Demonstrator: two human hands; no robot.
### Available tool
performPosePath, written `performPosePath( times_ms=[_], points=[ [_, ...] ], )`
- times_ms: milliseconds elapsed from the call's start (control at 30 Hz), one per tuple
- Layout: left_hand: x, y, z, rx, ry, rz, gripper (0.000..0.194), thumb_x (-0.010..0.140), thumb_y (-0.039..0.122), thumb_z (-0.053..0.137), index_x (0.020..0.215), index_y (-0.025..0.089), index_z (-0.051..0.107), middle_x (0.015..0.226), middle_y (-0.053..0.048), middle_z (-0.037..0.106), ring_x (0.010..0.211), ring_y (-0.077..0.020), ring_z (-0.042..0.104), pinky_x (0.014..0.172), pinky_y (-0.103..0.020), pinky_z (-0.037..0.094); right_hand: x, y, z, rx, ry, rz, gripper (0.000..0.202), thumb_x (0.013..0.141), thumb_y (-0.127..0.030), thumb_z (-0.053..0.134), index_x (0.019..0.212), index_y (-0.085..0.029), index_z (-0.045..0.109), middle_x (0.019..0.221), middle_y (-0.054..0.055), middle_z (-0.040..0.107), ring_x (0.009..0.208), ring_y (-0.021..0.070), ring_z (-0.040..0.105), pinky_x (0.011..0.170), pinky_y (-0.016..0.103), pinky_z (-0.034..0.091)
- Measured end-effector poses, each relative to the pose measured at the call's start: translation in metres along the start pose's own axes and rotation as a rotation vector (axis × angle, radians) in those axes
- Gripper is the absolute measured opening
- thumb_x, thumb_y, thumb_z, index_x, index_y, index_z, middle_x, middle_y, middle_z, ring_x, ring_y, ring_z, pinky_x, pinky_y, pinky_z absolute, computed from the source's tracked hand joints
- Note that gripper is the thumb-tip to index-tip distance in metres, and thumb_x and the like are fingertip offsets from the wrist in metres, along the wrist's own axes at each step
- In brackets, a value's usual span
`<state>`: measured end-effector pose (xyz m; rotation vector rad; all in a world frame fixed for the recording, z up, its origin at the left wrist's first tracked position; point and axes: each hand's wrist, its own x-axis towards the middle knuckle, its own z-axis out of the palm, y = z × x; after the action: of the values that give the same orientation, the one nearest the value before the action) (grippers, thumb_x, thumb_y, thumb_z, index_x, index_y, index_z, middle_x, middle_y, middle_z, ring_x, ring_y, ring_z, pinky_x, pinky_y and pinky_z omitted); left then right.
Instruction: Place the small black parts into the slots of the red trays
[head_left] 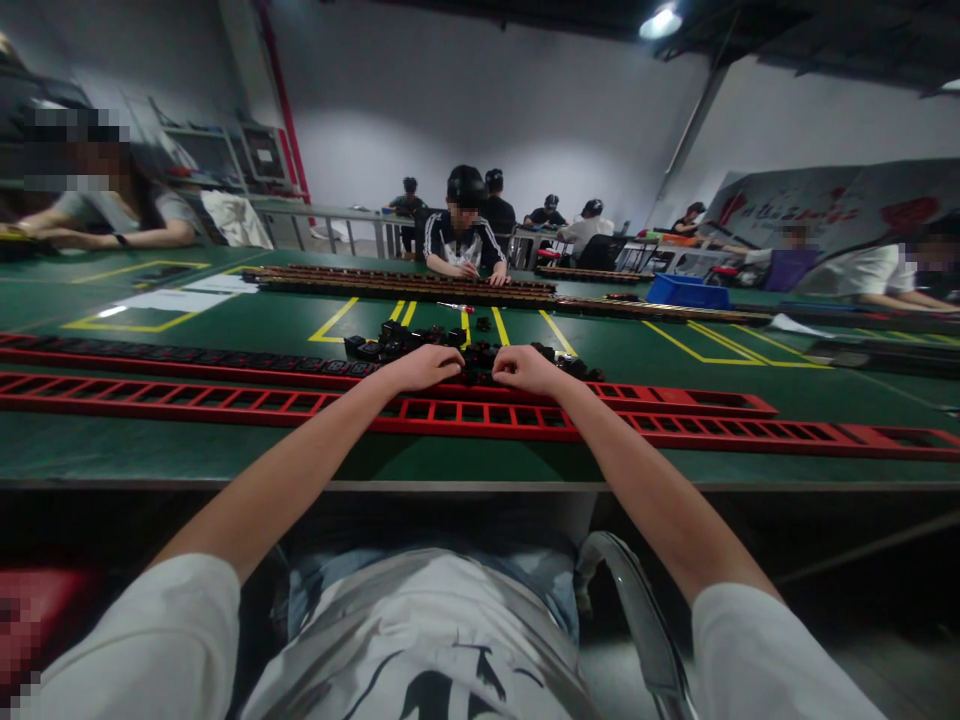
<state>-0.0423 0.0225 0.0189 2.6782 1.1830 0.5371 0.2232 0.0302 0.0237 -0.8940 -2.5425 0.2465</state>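
My left hand point(429, 369) and my right hand point(528, 370) are close together over a pile of small black parts point(394, 342). The fingers of both are curled in and closed. What they hold, if anything, cannot be made out, as dark pieces lie around and between the fingertips. Below the hands runs a long red ladder-like frame point(862, 437) with rectangular openings. A second red frame point(739, 401) lies behind it, its left stretch filled with a row of square black pieces point(247, 360). The pile covers part of this second frame.
Green table point(247, 440) with yellow marking lines. Beyond the pile lie long brown-and-black strips point(360, 282), where a person point(465, 235) works opposite. White papers point(187, 295) are at the left; a blue bin point(688, 291) stands at the right. More people sit on both sides.
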Motion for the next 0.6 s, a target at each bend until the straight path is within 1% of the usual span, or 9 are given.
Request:
performPosePath(
  times_ms=[100, 133, 167, 233, 300, 367, 433, 500, 600],
  points=[
    [0.0, -0.013, -0.008, 0.049, 0.208, -0.09, 0.036, 0.095, 0.024, 0.037, 0.11, 0.018, 0.07, 0.114, -0.007, 0.072, 0.107, -0.0202, 0.065, 0.1, -0.032, 0.049, -0.001, 0.005, 0.0, -0.056, 0.053, 0.056, 0.011, 0.086, -0.018, 0.065, 0.08, -0.016, 0.074, 0.083, 0.004, 0.069, 0.076, 0.0148, 0.06, 0.074, 0.026, 0.044],
    [0.0, -0.018, -0.011, 0.074, 0.245, -0.133, 0.037, 0.094, 0.021, 0.036, 0.109, 0.018, 0.07, 0.113, -0.007, 0.073, 0.106, -0.0204, 0.065, 0.099, -0.032, 0.049, -0.001, 0.006, -0.001, -0.067, 0.066, 0.081, 0.011, 0.086, -0.018, 0.064, 0.081, -0.016, 0.074, 0.082, 0.004, 0.069, 0.075, 0.0147, 0.06, 0.073, 0.026, 0.043],
    [-0.001, -0.023, -0.014, 0.1, 0.257, -0.174, 0.037, 0.093, 0.019, 0.036, 0.109, 0.018, 0.07, 0.113, -0.007, 0.073, 0.106, -0.0208, 0.065, 0.099, -0.032, 0.05, -0.001, 0.007, -0.001, -0.072, 0.072, 0.101, 0.012, 0.086, -0.018, 0.064, 0.081, -0.016, 0.074, 0.082, 0.004, 0.07, 0.074, 0.0145, 0.06, 0.072, 0.026, 0.043],
    [-0.004, -0.033, -0.017, 0.149, 0.238, -0.255, 0.038, 0.092, 0.017, 0.037, 0.11, 0.02, 0.07, 0.114, -0.006, 0.073, 0.106, -0.022, 0.066, 0.097, -0.033, 0.051, -0.001, 0.008, -0.002, -0.076, 0.074, 0.124, 0.012, 0.086, -0.018, 0.064, 0.081, -0.016, 0.075, 0.081, 0.004, 0.071, 0.072, 0.0144, 0.06, 0.07, 0.025, 0.043],
    [-0.005, -0.042, -0.017, 0.193, 0.183, -0.311, 0.038, 0.09, 0.017, 0.039, 0.111, 0.021, 0.071, 0.116, -0.006, 0.073, 0.108, -0.0229, 0.065, 0.097, -0.034, 0.051, -0.001, 0.009, -0.002, -0.088, 0.065, 0.123, 0.012, 0.086, -0.017, 0.064, 0.082, -0.016, 0.075, 0.082, 0.004, 0.071, 0.073, 0.0148, 0.061, 0.071, 0.025, 0.043],
    [-0.006, -0.047, -0.015, 0.234, 0.106, -0.296, 0.038, 0.088, 0.018, 0.041, 0.112, 0.021, 0.071, 0.117, -0.007, 0.072, 0.11, -0.0231, 0.065, 0.098, -0.034, 0.05, -0.001, 0.009, -0.002, -0.098, 0.054, 0.113, 0.012, 0.085, -0.018, 0.065, 0.082, -0.015, 0.076, 0.083, 0.005, 0.072, 0.076, 0.0156, 0.062, 0.073, 0.026, 0.044],
    [-0.006, -0.05, -0.013, 0.262, 0.053, -0.239, 0.038, 0.086, 0.019, 0.044, 0.112, 0.019, 0.072, 0.118, -0.008, 0.071, 0.111, -0.0235, 0.064, 0.101, -0.034, 0.049, -0.001, 0.009, -0.002, -0.09, 0.051, 0.109, 0.012, 0.086, -0.018, 0.065, 0.083, -0.015, 0.076, 0.084, 0.005, 0.072, 0.076, 0.0156, 0.062, 0.073, 0.026, 0.044],
    [-0.006, -0.051, -0.012, 0.265, 0.05, -0.202, 0.037, 0.085, 0.021, 0.047, 0.112, 0.018, 0.072, 0.117, -0.01, 0.071, 0.111, -0.0246, 0.064, 0.103, -0.036, 0.049, -0.001, 0.009, -0.001, -0.068, 0.061, 0.114, 0.013, 0.086, -0.019, 0.064, 0.083, -0.016, 0.076, 0.083, 0.005, 0.072, 0.074, 0.0149, 0.062, 0.073, 0.026, 0.044],
    [-0.006, -0.049, -0.012, 0.25, 0.066, -0.204, 0.036, 0.084, 0.024, 0.051, 0.112, 0.016, 0.072, 0.115, -0.011, 0.071, 0.108, -0.0258, 0.065, 0.102, -0.037, 0.05, -0.002, 0.009, 0.0, -0.04, 0.079, 0.13, 0.014, 0.087, -0.02, 0.064, 0.083, -0.016, 0.076, 0.081, 0.004, 0.072, 0.072, 0.0143, 0.061, 0.071, 0.026, 0.044]
  ],
)
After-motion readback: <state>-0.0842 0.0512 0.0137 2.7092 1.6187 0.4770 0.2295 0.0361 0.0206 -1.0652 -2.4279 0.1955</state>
